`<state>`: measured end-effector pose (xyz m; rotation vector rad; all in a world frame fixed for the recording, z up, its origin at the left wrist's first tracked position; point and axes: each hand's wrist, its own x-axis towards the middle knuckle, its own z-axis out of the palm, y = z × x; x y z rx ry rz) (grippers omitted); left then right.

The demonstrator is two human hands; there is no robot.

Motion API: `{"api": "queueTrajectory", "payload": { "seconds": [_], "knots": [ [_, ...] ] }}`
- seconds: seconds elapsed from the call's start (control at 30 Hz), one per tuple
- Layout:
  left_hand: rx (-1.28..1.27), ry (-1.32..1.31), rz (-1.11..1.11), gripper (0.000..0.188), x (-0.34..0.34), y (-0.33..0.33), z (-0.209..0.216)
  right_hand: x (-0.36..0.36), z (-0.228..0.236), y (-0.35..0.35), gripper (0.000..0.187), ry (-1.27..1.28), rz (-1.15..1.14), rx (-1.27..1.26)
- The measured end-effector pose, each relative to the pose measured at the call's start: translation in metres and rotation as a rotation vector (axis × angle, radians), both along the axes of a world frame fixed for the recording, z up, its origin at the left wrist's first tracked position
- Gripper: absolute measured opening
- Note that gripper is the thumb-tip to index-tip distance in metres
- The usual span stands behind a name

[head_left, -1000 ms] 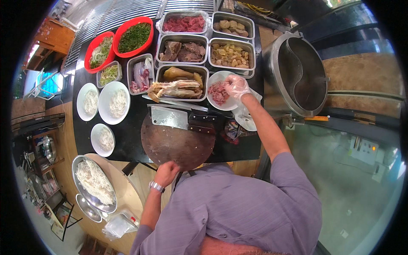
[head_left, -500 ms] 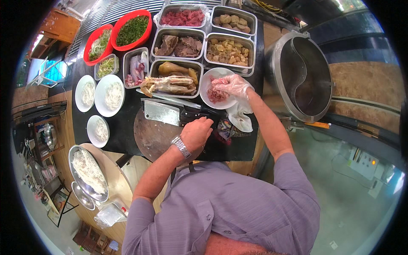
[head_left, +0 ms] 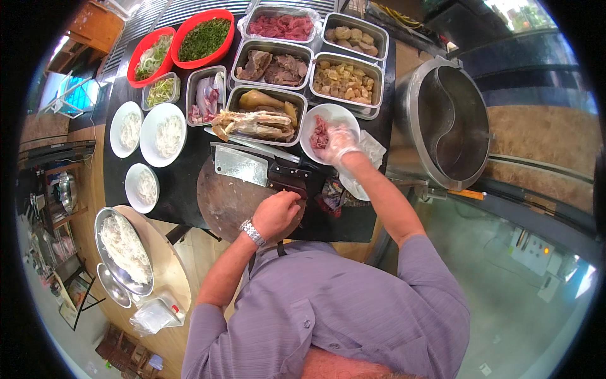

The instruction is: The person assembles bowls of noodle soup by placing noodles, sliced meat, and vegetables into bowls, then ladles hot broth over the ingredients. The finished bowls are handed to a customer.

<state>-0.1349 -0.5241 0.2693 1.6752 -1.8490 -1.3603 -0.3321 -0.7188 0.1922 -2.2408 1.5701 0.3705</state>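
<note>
Meat point(head_left: 319, 131) in wht bowl point(head_left: 344, 116), just L of R grip point(head_left: 338, 144).

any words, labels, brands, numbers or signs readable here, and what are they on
No text can be read in this view.
White bowl at the gloved right hand: none visible.
Cleaver: any marking is too small.
Control box with the orange light: too blurred.

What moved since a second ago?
The left hand moved forward and right, from the near edge of the round board to over it. The gloved right hand shifted toward the near side of the white bowl. The cleaver stayed put.
</note>
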Motion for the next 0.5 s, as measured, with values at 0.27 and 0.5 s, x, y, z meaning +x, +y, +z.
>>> {"api": "queueTrajectory", "payload": {
  "seconds": [0.27,0.5],
  "knots": [
    [-0.093,0.034,0.051,0.023,-0.003,0.008,-0.002,-0.012,-0.029,-0.022,0.021,-0.418,-0.201,0.260],
    [-0.036,0.171,0.184,0.029,-0.006,-0.015,0.000,-0.054,-0.005,-0.030,0.015,-1.226,-0.684,0.820]
  ]
}}
